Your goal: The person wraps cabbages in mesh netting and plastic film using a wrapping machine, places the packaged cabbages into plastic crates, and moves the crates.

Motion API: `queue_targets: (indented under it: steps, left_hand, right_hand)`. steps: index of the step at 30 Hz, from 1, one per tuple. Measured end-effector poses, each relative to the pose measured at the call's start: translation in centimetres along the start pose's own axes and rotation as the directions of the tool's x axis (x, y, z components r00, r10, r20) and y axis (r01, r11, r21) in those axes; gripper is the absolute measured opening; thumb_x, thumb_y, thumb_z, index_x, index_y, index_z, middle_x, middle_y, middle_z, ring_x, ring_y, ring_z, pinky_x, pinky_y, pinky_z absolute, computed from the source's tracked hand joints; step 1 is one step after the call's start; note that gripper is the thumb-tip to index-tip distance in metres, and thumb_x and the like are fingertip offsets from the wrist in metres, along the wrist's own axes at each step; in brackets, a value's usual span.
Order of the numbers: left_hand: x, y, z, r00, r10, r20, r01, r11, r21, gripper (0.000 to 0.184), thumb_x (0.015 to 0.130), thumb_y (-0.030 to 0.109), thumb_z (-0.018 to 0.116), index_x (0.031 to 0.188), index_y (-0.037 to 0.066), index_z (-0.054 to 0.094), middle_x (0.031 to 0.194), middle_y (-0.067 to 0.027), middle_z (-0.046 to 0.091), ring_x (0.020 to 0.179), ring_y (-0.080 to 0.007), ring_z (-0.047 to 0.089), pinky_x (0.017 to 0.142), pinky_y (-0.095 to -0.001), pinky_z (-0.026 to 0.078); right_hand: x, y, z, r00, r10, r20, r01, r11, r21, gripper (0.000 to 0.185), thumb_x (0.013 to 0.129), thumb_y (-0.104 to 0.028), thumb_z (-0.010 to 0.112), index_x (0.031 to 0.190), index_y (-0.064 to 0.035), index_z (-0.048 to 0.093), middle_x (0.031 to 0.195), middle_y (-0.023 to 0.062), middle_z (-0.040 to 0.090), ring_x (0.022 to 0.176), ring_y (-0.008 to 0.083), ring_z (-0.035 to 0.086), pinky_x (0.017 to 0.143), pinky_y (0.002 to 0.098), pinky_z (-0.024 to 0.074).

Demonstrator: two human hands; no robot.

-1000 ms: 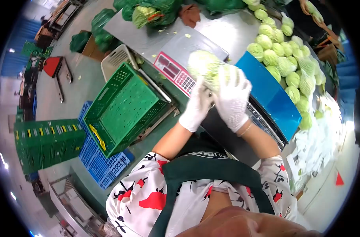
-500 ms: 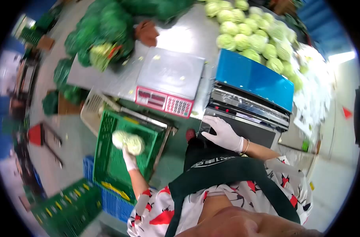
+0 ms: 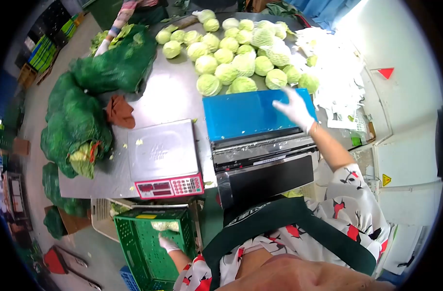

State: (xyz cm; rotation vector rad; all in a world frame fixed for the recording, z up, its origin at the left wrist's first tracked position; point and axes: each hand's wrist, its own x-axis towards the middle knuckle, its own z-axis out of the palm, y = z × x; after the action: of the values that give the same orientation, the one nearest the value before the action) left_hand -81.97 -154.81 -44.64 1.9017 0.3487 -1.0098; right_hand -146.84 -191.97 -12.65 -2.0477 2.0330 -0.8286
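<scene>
Inside the green crate (image 3: 122, 237), my gloved left hand (image 3: 167, 242) has its fingers apart, just below a pale pair of cabbages (image 3: 165, 226) lying by the crate's upper wall. Nothing appears to be in that hand. My gloved right hand (image 3: 296, 110) hovers over the blue panel (image 3: 250, 114) of the wrapping machine, fingers spread and holding nothing. Its fingertips point toward the pile of pale green cabbages (image 3: 225, 56) just beyond the panel. Some of those cabbages wear white foam nets.
A digital scale (image 3: 162, 150) stands left of the machine's black plate (image 3: 272, 179). Farther left are a brown cloth (image 3: 120, 111) and full green net sacks (image 3: 75, 121). White foam nets (image 3: 335, 72) are heaped at right. A co-worker's arm (image 3: 119, 24) reaches in at the top left.
My left hand has let go of the pale cabbages, which now lie in the crate. My right hand has moved from the machine's front up over its blue panel. The view has shifted.
</scene>
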Motion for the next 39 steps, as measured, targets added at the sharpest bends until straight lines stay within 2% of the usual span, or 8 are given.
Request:
queue_targets:
  steps: [4, 12, 17, 19, 21, 25, 31, 39]
  left_hand:
    - [-6.0, 6.1, 3.9, 0.763, 0.519, -0.385, -0.483, 0.854, 0.193, 0.056, 0.099, 0.017, 0.055, 0.149, -0.004, 0.037, 0.149, -0.0276, 0.043, 0.129, -0.0363, 0.051, 0.109, -0.0451, 0.041]
    - [-21.3, 15.7, 17.7, 0.551, 0.833, -0.042, -0.827, 0.553, 0.105, 0.051, 0.102, 0.011, 0.051, 0.149, -0.004, 0.036, 0.151, -0.0199, 0.042, 0.135, -0.0268, 0.047, 0.113, -0.0370, 0.037]
    - [-26.4, 17.5, 24.7, 0.509, 0.844, 0.169, -0.859, 0.510, 0.038, 0.046, 0.102, 0.013, 0.049, 0.144, -0.004, 0.044, 0.143, -0.0191, 0.050, 0.123, -0.0254, 0.056, 0.108, -0.0381, 0.042]
    - [-30.7, 18.4, 29.5, 0.505, 0.843, 0.188, -0.859, 0.513, 0.006, 0.043, 0.103, 0.013, 0.048, 0.142, -0.005, 0.047, 0.139, -0.0196, 0.053, 0.118, -0.0254, 0.058, 0.106, -0.0383, 0.044]
    - [-34.8, 18.9, 34.8, 0.448, 0.854, 0.264, -0.888, 0.459, 0.022, 0.042, 0.103, 0.012, 0.046, 0.140, -0.006, 0.048, 0.134, -0.0200, 0.057, 0.116, -0.0238, 0.059, 0.105, -0.0381, 0.045]
    - [-42.1, 16.0, 45.0, 0.178, 0.711, 0.680, -0.885, 0.418, -0.206, 0.046, 0.099, 0.004, 0.051, 0.144, -0.003, 0.045, 0.134, -0.0170, 0.059, 0.119, -0.0243, 0.060, 0.104, -0.0365, 0.046]
    - [-50.4, 9.5, 52.0, -0.077, 0.341, 0.937, -0.900, 0.380, -0.213, 0.083, 0.083, 0.021, 0.077, 0.151, 0.001, 0.033, 0.150, -0.0225, 0.039, 0.136, -0.0349, 0.044, 0.111, -0.0421, 0.040]
    - [-45.5, 7.4, 50.0, -0.134, 0.322, 0.937, -0.980, 0.096, -0.173, 0.090, 0.083, 0.043, 0.077, 0.150, 0.000, 0.032, 0.142, -0.0248, 0.045, 0.135, -0.0399, 0.043, 0.112, -0.0439, 0.037]
  right_hand:
    - [12.7, 11.8, 0.3, 0.978, 0.068, -0.199, -0.108, 0.974, -0.198, 0.103, 0.069, -0.041, 0.085, 0.146, 0.0040, 0.035, 0.139, 0.0296, 0.048, 0.130, 0.0432, 0.046, 0.107, 0.0445, 0.0416]
    - [25.8, 19.7, 4.9, 0.973, 0.225, 0.060, -0.156, 0.822, -0.548, 0.140, 0.054, -0.053, 0.089, 0.156, 0.0015, 0.010, 0.161, 0.0265, 0.017, 0.145, 0.0495, 0.025, 0.110, 0.0636, 0.0328]
    - [26.8, 23.3, 6.0, 0.994, 0.109, -0.023, -0.110, 0.926, -0.360, 0.127, 0.057, -0.047, 0.091, 0.150, 0.0067, 0.024, 0.141, 0.0257, 0.046, 0.125, 0.0391, 0.053, 0.097, 0.0427, 0.0500]
    - [26.8, 25.6, 6.6, 0.974, 0.194, -0.117, -0.171, 0.969, 0.180, 0.113, 0.061, -0.040, 0.091, 0.146, 0.0073, 0.031, 0.134, 0.0235, 0.052, 0.121, 0.0346, 0.056, 0.097, 0.0412, 0.0506]
    - [26.3, 25.2, 5.3, 0.903, 0.388, 0.187, -0.377, 0.502, 0.778, 0.082, 0.075, -0.025, 0.085, 0.137, 0.0068, 0.043, 0.123, 0.0172, 0.062, 0.114, 0.0246, 0.062, 0.097, 0.0370, 0.0512]
    - [19.6, 18.2, -0.5, 0.820, 0.043, 0.570, -0.526, -0.332, 0.783, 0.051, 0.088, -0.018, 0.074, 0.130, 0.0024, 0.052, 0.121, 0.0129, 0.065, 0.111, 0.0171, 0.062, 0.097, 0.0340, 0.0509]
    - [5.4, 6.3, -2.7, 0.951, 0.063, 0.301, -0.209, 0.850, 0.483, 0.068, 0.084, -0.031, 0.078, 0.135, 0.0033, 0.049, 0.128, 0.0193, 0.056, 0.119, 0.0261, 0.054, 0.105, 0.0370, 0.0415]
    - [-3.9, 3.8, -0.8, 0.995, 0.061, 0.077, -0.080, 0.960, 0.268, 0.073, 0.088, -0.045, 0.069, 0.142, -0.0024, 0.045, 0.129, 0.0228, 0.054, 0.118, 0.0386, 0.054, 0.096, 0.0440, 0.0491]
